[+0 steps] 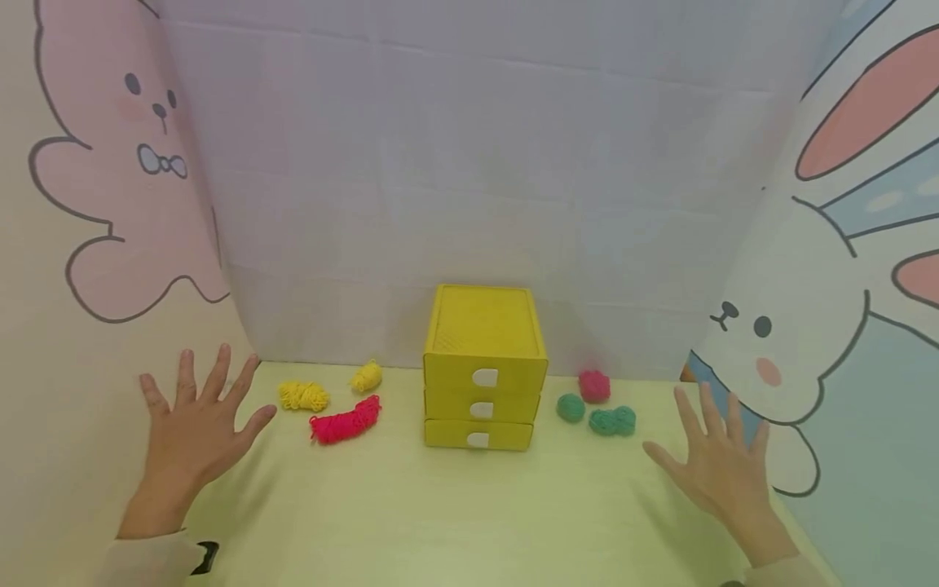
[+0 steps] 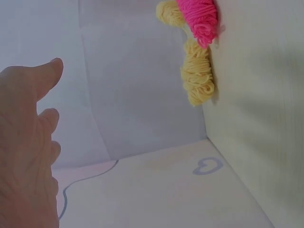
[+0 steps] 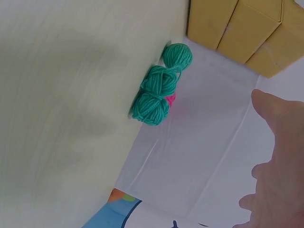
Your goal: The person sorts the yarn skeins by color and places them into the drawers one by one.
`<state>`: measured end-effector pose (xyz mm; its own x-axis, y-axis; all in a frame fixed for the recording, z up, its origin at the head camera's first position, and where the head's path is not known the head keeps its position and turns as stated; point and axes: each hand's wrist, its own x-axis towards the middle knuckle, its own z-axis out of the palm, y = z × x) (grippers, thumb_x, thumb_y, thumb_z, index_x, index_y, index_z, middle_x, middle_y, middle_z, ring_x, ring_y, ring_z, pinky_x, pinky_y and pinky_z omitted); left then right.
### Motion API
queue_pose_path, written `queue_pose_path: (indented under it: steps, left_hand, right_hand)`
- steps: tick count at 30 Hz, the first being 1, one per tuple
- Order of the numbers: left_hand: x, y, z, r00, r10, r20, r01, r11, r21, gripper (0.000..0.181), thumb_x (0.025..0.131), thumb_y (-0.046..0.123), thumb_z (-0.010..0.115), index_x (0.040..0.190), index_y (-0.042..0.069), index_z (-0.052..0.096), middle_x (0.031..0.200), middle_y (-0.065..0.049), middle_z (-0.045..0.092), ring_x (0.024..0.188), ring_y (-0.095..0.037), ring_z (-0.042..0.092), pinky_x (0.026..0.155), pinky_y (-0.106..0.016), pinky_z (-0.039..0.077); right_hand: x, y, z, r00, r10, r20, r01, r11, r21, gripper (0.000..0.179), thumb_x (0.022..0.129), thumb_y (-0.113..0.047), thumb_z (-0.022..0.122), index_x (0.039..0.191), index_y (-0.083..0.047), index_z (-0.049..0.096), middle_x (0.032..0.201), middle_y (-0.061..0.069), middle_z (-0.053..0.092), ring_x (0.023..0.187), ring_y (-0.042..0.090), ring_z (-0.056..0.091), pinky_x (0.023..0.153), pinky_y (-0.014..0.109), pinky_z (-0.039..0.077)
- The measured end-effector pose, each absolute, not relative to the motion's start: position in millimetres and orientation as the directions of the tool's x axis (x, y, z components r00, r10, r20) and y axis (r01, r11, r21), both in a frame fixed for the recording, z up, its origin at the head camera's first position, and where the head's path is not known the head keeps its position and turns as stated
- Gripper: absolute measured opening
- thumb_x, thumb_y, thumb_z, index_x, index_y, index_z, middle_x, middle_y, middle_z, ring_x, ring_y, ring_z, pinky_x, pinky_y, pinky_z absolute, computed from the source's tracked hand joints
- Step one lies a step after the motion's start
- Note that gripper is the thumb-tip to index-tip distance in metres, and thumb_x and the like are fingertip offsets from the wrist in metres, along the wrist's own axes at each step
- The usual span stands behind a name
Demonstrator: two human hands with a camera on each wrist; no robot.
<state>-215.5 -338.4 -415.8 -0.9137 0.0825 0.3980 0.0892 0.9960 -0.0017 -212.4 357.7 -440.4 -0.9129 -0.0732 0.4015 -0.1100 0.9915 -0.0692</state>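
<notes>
My left hand (image 1: 196, 432) hovers over the table's left side with fingers spread, holding nothing. Nearest to it lie a yellow yarn skein (image 1: 304, 396), a pink yarn skein (image 1: 346, 421) and a small yellow yarn ball (image 1: 366, 376). On the other side my right hand (image 1: 722, 465) is held up with fingers apart, also holding nothing. Left of it lie a green yarn skein (image 1: 612, 421), a green yarn ball (image 1: 570, 408) and a pink yarn ball (image 1: 594, 386). Between the two groups stands a yellow three-drawer box (image 1: 484, 371), its drawers closed.
A pale table (image 1: 469, 514) spreads out in front of the box. A whitish cloth wall (image 1: 499, 163) rises behind. Side panels carry a pink cartoon animal (image 1: 139, 196) at left and a white cartoon rabbit (image 1: 792, 326) at right.
</notes>
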Motion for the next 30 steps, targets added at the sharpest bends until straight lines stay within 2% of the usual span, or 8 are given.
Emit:
queue_pose_path:
  steps: [4, 9, 16, 20, 24, 30]
  left_hand:
    - [-217.4, -336.0, -418.3, -0.912, 0.081, 0.402, 0.086, 0.996, -0.006, 0.086, 0.104, 0.065, 0.049, 0.172, 0.026, 0.014, 0.177, -0.02, 0.008, 0.158, -0.057, -0.011, 0.111, -0.076, -0.03]
    - [-218.9, -330.5, -418.3, -0.917, 0.077, 0.392, 0.085, 0.996, 0.003, 0.087, 0.104, 0.066, 0.048, 0.172, 0.024, 0.015, 0.177, -0.02, 0.006, 0.158, -0.056, -0.011, 0.111, -0.076, -0.029]
    - [-224.6, -314.7, -420.2, -0.911, 0.094, 0.403, 0.13, 0.989, 0.064, 0.084, 0.105, 0.062, 0.049, 0.172, 0.023, 0.016, 0.176, -0.022, 0.009, 0.157, -0.059, -0.008, 0.111, -0.082, -0.023]
    - [-230.9, -300.8, -422.9, -0.907, 0.105, 0.407, 0.154, 0.984, 0.09, 0.085, 0.104, 0.063, 0.049, 0.172, 0.024, 0.017, 0.175, -0.023, 0.013, 0.157, -0.059, -0.007, 0.112, -0.084, -0.02]
    - [-236.5, -287.8, -422.8, -0.91, 0.105, 0.402, 0.165, 0.979, 0.117, 0.085, 0.104, 0.061, 0.051, 0.172, 0.023, 0.018, 0.174, -0.025, 0.015, 0.157, -0.061, -0.003, 0.112, -0.084, -0.019]
    - [-244.6, -270.0, -417.7, -0.926, 0.114, 0.359, 0.184, 0.969, 0.166, 0.084, 0.105, 0.06, 0.05, 0.172, 0.02, 0.019, 0.174, -0.027, 0.017, 0.156, -0.062, 0.001, 0.112, -0.087, -0.013]
  right_hand:
    - [-214.2, 352.7, -440.0, -0.905, -0.08, 0.417, -0.12, 0.99, -0.07, 0.101, 0.094, -0.071, 0.062, 0.169, -0.015, 0.025, 0.171, 0.029, 0.022, 0.152, 0.064, 0.014, 0.11, 0.092, 0.002]
    - [-214.7, 346.5, -438.8, -0.91, -0.078, 0.408, -0.118, 0.99, -0.076, 0.101, 0.095, -0.071, 0.062, 0.169, -0.014, 0.025, 0.172, 0.028, 0.021, 0.152, 0.064, 0.014, 0.11, 0.092, 0.002]
    - [-217.6, 335.9, -436.4, -0.94, -0.081, 0.332, -0.114, 0.99, -0.084, 0.102, 0.096, -0.072, 0.058, 0.168, -0.007, 0.024, 0.168, 0.034, 0.022, 0.146, 0.067, 0.021, 0.103, 0.093, 0.017]
    - [-219.1, 326.2, -434.4, -0.966, -0.077, 0.249, -0.115, 0.983, -0.141, 0.102, 0.099, -0.072, 0.055, 0.169, -0.005, 0.021, 0.168, 0.036, 0.019, 0.147, 0.068, 0.021, 0.105, 0.09, 0.022]
    - [-220.9, 314.7, -432.7, -0.968, -0.092, 0.233, -0.138, 0.973, -0.187, 0.099, 0.101, -0.068, 0.056, 0.168, -0.003, 0.024, 0.167, 0.038, 0.021, 0.145, 0.069, 0.025, 0.105, 0.085, 0.032]
    - [-221.5, 296.2, -431.0, -0.973, -0.104, 0.206, -0.162, 0.943, -0.292, 0.093, 0.104, -0.063, 0.055, 0.168, -0.003, 0.024, 0.167, 0.036, 0.023, 0.145, 0.065, 0.03, 0.098, 0.081, 0.044]
